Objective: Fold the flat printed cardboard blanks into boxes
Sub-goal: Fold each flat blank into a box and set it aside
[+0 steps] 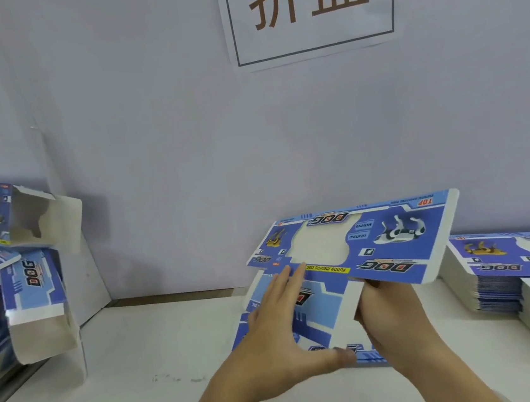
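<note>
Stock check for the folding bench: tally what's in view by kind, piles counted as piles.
Blank in hands: 1
Piles of flat blanks: 2
Folded boxes, at least: 2
Wall sign: 1
Hands: 2, left hand, right hand
Total: 8

A white tabletop [127, 365] is seen below a plain pale grey-blue wall [150, 131]. A white paper sign [309, 10] is fixed to the upper part of the wall; two large brown Chinese characters are printed on it inside a thin dark border, and its top is cut off by the frame edge. A plain white board [80, 255] is leaned upright in the left corner. A few faint smudges [178, 377] are marked on the tabletop surface.
</note>
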A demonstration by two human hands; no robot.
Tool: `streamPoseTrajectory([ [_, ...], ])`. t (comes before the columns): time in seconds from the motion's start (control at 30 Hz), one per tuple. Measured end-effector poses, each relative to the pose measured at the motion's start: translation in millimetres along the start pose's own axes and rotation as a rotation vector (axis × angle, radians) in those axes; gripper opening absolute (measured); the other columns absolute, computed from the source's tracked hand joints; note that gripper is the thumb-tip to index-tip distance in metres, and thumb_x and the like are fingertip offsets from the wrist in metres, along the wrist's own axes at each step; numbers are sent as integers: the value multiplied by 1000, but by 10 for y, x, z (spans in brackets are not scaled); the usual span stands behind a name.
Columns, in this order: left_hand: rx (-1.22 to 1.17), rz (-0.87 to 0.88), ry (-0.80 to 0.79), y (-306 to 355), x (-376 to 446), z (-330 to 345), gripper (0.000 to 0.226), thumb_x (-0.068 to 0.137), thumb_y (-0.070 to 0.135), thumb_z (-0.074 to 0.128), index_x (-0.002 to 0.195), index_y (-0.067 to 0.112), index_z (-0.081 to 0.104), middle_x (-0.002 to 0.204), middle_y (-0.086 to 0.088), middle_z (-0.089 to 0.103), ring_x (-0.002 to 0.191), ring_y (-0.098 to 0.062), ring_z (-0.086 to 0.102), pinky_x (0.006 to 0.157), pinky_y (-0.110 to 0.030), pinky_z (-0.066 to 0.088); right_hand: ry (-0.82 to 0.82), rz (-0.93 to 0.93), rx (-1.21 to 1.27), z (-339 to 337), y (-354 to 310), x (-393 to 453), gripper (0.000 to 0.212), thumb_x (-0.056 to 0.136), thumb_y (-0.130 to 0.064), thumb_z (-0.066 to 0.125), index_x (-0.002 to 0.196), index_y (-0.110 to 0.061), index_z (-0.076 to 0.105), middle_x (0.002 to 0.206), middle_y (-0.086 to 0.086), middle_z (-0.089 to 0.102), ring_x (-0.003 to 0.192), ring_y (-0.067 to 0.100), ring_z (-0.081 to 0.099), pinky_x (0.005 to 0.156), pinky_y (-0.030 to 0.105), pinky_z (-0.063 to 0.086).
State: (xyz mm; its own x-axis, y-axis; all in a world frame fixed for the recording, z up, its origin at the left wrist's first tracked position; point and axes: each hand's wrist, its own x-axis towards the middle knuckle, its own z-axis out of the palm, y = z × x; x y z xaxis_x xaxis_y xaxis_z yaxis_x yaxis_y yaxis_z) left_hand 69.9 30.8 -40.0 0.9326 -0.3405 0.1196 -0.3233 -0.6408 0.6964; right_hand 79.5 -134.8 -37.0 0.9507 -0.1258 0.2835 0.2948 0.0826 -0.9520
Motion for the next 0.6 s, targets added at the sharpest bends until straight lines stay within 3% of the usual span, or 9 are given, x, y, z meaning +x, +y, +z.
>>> streamPoseTrajectory([
  [0.07, -46, 16, -8, 67, -14, -9, 115, 58, 75, 76, 143, 66, -1, 159, 34, 1, 149, -15, 24, 118, -51, 32, 29, -29, -89, 6, 10, -3, 16, 96, 3, 50, 95, -11, 59, 71, -2, 69, 65, 16, 66, 54, 26, 53],
  [0.2, -130, 70, 68, 198, 2, 32, 115, 59, 76, 72, 146, 61, 0, 160, 34, 3, 151, -5, 11, 119, -52, 29, 35, -22, -118, 46, 48, -25, 19, 95, -3, 59, 88, -20, 59, 55, -17, 66, 52, -2, 65, 38, 10, 42],
  [0.3, -206, 102, 40, 218, 4, 27, 102, 69, 64, 70, 146, 56, 4, 156, 31, 17, 147, -4, 23, 118, -43, 34, -36, -26, 29, 80, -10, -48, 23, 85, -13, 72, 99, -30, 66, 74, -14, 74, 67, 7, 73, 45, 17, 52],
  [0.4, -219, 136, 21, 196, -29, -27, 88, 86, 44, 69, 148, 52, 8, 136, 48, 27, 136, 9, 34, 108, -22, 44, -137, -44, 67, 80, -66, -41, 43, 88, 1, 69, 118, -30, 66, 92, -8, 77, 80, 16, 76, 54, 27, 59],
  [0.47, -185, 134, 127, 213, -13, -29, 74, 94, 28, 67, 148, 49, 20, 131, 42, 38, 122, 21, 40, 88, -4, 46, -124, -54, 48, 103, -81, -37, 48, 89, -1, 69, 125, -33, 62, 93, -8, 77, 81, 18, 76, 58, 32, 61],
  [0.5, -180, 131, 233, 237, 7, -9, 66, 94, 26, 67, 144, 47, 30, 129, 35, 46, 114, 22, 45, 81, -4, 47, -115, -63, 20, 125, -87, -42, 49, 90, -4, 70, 127, -35, 61, 95, -7, 77, 81, 19, 76, 61, 37, 62],
  [0.6, -142, 18, 585, 347, 42, 68, 51, 87, 24, 73, 131, 40, 51, 120, 20, 61, 95, 8, 60, 80, -23, 57, -95, -119, -70, 206, -62, -63, 54, 87, -2, 73, 129, -35, 60, 97, -10, 76, 79, 13, 75, 58, 36, 62],
])
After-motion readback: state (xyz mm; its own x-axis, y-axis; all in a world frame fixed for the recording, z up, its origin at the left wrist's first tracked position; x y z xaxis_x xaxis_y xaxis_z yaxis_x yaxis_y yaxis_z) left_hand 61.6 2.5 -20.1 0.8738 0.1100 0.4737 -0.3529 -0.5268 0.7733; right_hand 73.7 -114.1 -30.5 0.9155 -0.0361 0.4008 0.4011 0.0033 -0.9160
